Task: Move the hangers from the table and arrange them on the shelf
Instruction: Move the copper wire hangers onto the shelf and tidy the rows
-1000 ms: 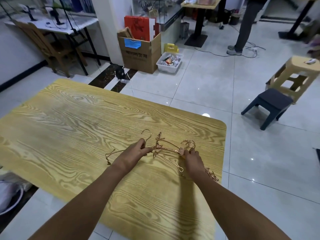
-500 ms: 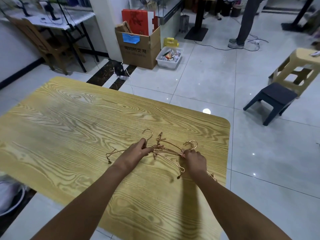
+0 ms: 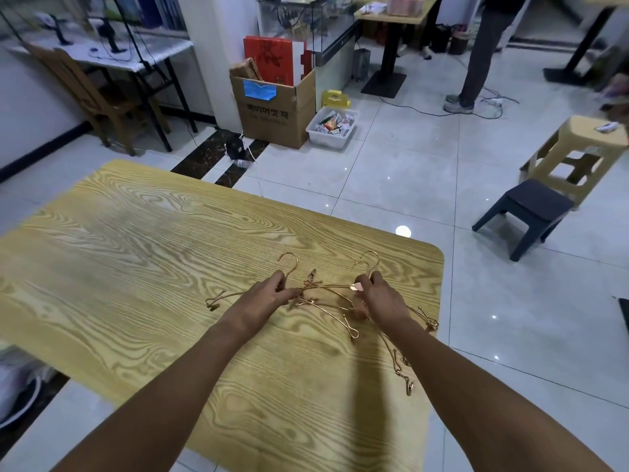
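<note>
Several thin rose-gold wire hangers [image 3: 326, 294] lie tangled near the right end of the wooden table [image 3: 136, 253]. My left hand [image 3: 269, 298] pinches the neck of one hanger just under its hook [image 3: 289, 258]. My right hand [image 3: 377, 299] pinches the necks of other hangers below their hooks [image 3: 371, 258]. Hanger arms with small clips trail out left [image 3: 214, 301] and toward the table's right edge [image 3: 408, 383]. No shelf is in view.
Beyond the table stand a cardboard box [image 3: 275, 103], a white bin [image 3: 332, 129], a dark stool [image 3: 531, 212] and a beige stool [image 3: 578, 151]. A person's legs [image 3: 476, 59] stand at the back right. A wooden chair [image 3: 92, 97] stands far left.
My right hand has shifted up toward the hooks and lifted them slightly; the hooks now stand clearer above my fingers. My left hand keeps its hold in the same spot.
</note>
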Demonstrator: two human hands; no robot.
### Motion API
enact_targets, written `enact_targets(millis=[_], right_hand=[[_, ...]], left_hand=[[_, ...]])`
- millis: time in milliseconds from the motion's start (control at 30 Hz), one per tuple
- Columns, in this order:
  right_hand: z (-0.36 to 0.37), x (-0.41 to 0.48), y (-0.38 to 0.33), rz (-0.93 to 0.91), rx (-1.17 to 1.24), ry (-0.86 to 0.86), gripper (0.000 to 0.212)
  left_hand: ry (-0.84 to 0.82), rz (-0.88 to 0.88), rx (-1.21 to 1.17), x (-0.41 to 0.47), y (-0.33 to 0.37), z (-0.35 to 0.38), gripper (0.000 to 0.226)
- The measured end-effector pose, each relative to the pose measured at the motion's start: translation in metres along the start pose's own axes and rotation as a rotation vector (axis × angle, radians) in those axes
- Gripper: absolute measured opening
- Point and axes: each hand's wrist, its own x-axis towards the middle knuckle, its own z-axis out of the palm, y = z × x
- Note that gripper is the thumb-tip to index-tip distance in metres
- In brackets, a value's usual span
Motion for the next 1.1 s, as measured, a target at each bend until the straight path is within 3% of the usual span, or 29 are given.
enact_targets(millis=[100,233,500,667,900,1100], right_hand=[[-0.011,-0.003,-0.001,-0.039,0.016,0.014,0.054],[-0.030,-0.005,-0.011,-0.053,-0.120,0.089,0.034],[-0.081,-0.016,-0.046,-0.169,-0.153,0.168,0.022],[-0.107,-0.027,-0.076,-0.214,-0.218,0.260,0.029],[-0.127,-0.057,-0.151,-0.328,-0.279,0.233,0.032],[-0.124,-0.091,-0.251,-0.603,-0.275,0.191,0.036]], left_hand=[[0.021,0.011,-0.011,-0.007,0.007,-0.003,0.032],[0.040,0.019,-0.031,-0.019,0.020,-0.011,0.032],[0.103,-0.006,-0.048,-0.059,0.035,-0.031,0.033],[0.172,-0.019,-0.054,-0.105,0.036,-0.053,0.029],[0.352,-0.053,-0.051,-0.200,0.031,-0.091,0.028],[0.562,-0.188,-0.140,-0.299,-0.013,-0.123,0.018]])
